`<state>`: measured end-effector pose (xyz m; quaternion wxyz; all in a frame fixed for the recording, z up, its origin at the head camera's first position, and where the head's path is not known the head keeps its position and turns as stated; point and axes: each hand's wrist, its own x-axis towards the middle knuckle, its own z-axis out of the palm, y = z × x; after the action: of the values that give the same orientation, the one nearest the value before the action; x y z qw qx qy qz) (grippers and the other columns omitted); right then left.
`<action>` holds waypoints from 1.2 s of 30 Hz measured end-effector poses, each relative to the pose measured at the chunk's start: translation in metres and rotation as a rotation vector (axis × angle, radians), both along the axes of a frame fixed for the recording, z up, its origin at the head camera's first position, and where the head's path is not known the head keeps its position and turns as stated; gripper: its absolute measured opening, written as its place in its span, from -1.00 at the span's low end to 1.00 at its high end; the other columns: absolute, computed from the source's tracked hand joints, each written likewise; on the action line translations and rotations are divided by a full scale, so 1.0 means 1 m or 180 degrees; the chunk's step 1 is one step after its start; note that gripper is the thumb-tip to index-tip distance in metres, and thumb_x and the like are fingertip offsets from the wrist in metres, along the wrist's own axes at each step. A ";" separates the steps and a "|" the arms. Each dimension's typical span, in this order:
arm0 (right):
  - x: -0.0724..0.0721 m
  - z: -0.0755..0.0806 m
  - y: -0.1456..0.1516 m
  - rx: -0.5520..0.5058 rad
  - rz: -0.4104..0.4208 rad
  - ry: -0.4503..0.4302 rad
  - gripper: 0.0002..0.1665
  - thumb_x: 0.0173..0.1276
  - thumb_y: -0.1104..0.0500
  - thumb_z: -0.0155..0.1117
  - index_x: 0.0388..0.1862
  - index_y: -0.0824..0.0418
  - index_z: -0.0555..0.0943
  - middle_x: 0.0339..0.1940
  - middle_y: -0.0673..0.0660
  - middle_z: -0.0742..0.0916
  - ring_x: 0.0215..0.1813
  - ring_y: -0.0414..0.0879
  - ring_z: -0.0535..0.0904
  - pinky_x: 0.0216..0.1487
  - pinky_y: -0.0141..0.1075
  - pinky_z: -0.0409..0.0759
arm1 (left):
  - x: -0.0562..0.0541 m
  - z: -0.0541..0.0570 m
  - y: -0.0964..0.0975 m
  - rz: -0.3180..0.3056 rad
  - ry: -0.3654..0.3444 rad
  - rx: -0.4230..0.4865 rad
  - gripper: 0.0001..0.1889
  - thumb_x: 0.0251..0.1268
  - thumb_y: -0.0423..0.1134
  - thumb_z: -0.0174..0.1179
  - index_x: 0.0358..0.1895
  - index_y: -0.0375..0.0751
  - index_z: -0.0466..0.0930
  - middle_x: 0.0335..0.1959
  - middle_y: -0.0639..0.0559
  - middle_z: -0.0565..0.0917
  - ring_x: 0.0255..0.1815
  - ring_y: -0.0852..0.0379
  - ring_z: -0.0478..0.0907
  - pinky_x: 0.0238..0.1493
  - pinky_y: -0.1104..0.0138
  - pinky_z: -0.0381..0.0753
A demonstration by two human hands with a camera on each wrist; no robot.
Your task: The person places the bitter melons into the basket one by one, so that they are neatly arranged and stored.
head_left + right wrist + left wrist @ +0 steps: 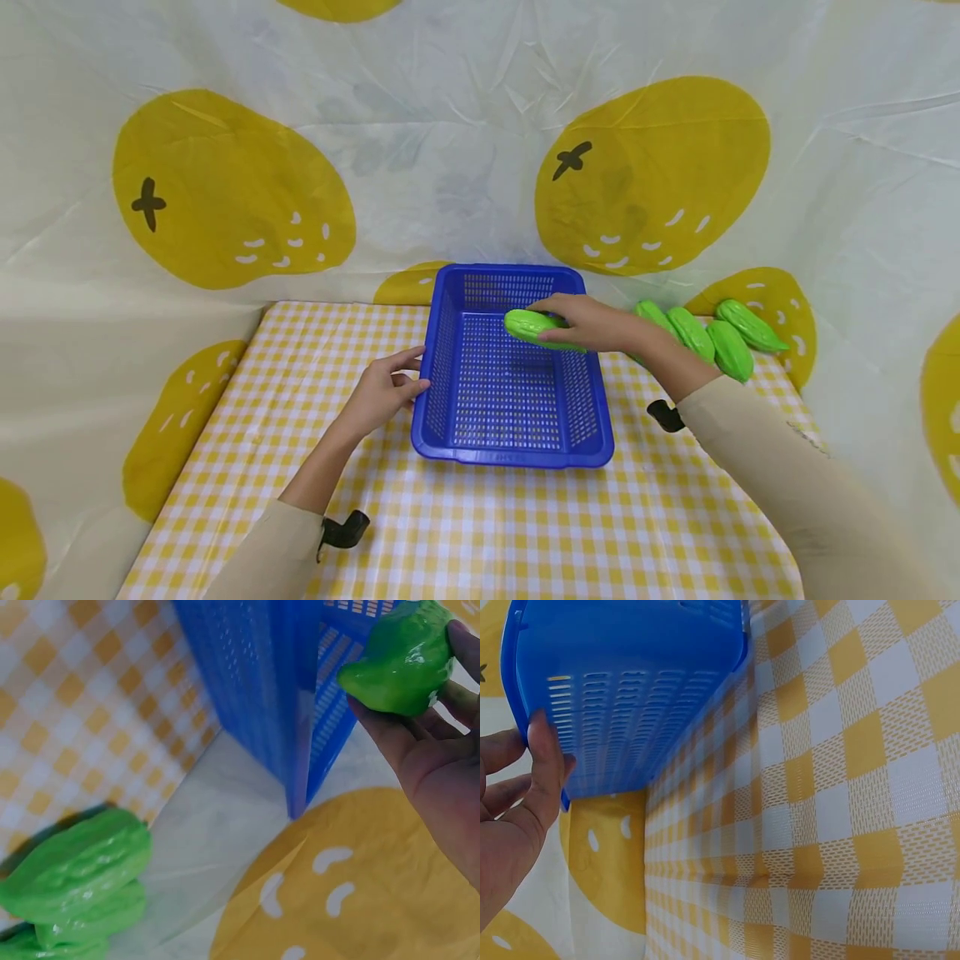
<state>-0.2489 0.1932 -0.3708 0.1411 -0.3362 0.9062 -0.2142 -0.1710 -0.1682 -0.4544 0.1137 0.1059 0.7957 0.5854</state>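
A blue plastic basket (512, 457) with slotted walls stands on the table. At its left rim, my left hand (381, 392) holds the edge between thumb and fingers; the left wrist view shows that thumb (544, 742) against the basket's outer side. My right hand (588, 323) grips a glossy green bitter melon (527, 324) from above, over the right part of the basket. In the right wrist view the melon's (405, 664) tapered tip points out of the grasp, close to the basket wall (255, 682). No melon shows inside the basket.
Several more green bitter melons (729, 350) lie in a group at the table's back right, partly behind the right forearm. A yellow checked cloth (315, 375) covers the table. Behind it hangs a pale curtain (450, 167) printed with large yellow fruit.
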 end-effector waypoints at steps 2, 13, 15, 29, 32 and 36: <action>0.001 -0.001 -0.008 0.0020 0.0050 -0.0056 -0.39 0.56 0.04 0.28 0.48 0.24 0.48 0.29 0.21 0.65 0.18 0.05 0.57 0.16 -0.02 0.65 | 0.001 -0.001 -0.001 0.0005 -0.0019 0.0004 -0.36 0.42 -0.44 0.28 0.54 -0.33 0.33 0.19 -0.38 0.61 -0.32 0.08 0.71 -0.27 -0.06 0.85; -0.003 -0.006 -0.043 0.0282 0.0439 -0.0209 -0.48 0.58 0.04 0.25 0.42 0.20 0.53 0.17 0.10 0.73 0.06 -0.08 0.65 0.12 -0.15 0.70 | 0.002 0.001 -0.001 0.0035 -0.0031 0.0003 -0.36 0.43 -0.43 0.28 0.54 -0.31 0.34 0.19 -0.38 0.61 -0.33 0.09 0.70 -0.33 0.06 0.87; -0.004 -0.007 -0.048 0.0330 0.0541 -0.0240 -0.50 0.58 0.04 0.26 0.39 0.19 0.55 0.16 0.09 0.74 0.07 -0.09 0.66 0.14 -0.15 0.71 | 0.001 0.001 -0.001 0.0028 -0.0029 0.0008 -0.36 0.43 -0.43 0.28 0.54 -0.31 0.34 0.19 -0.38 0.61 -0.34 0.09 0.70 -0.33 0.05 0.87; -0.008 -0.023 -0.082 0.0746 0.0853 -0.0573 -0.45 0.53 -0.04 0.30 0.34 0.25 0.58 0.18 0.18 0.74 0.24 0.02 0.66 0.32 -0.15 0.69 | -0.001 0.001 -0.001 0.0043 -0.0038 0.0016 -0.36 0.42 -0.44 0.29 0.53 -0.30 0.35 0.17 -0.36 0.62 -0.33 0.10 0.71 -0.35 0.14 0.87; -0.006 -0.030 -0.088 0.0827 0.0934 -0.0695 -0.46 0.53 -0.05 0.30 0.33 0.24 0.60 0.17 0.16 0.75 0.24 -0.01 0.66 0.34 -0.16 0.67 | -0.001 0.001 0.000 0.0025 -0.0051 0.0043 -0.36 0.42 -0.44 0.29 0.53 -0.30 0.35 0.17 -0.37 0.61 -0.33 0.11 0.71 -0.34 0.11 0.87; -0.003 -0.037 -0.095 0.0906 0.1013 -0.0810 -0.49 0.52 -0.06 0.31 0.28 0.21 0.62 0.15 0.13 0.76 0.22 -0.03 0.66 0.34 -0.18 0.67 | -0.001 0.000 0.001 0.0015 -0.0055 0.0032 -0.36 0.43 -0.43 0.29 0.53 -0.29 0.35 0.17 -0.37 0.61 -0.33 0.11 0.70 -0.36 0.16 0.87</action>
<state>-0.2522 0.0978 -0.4075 0.3319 -0.4217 0.8378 -0.1002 -0.1720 -0.1670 -0.4543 0.1187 0.0995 0.7920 0.5905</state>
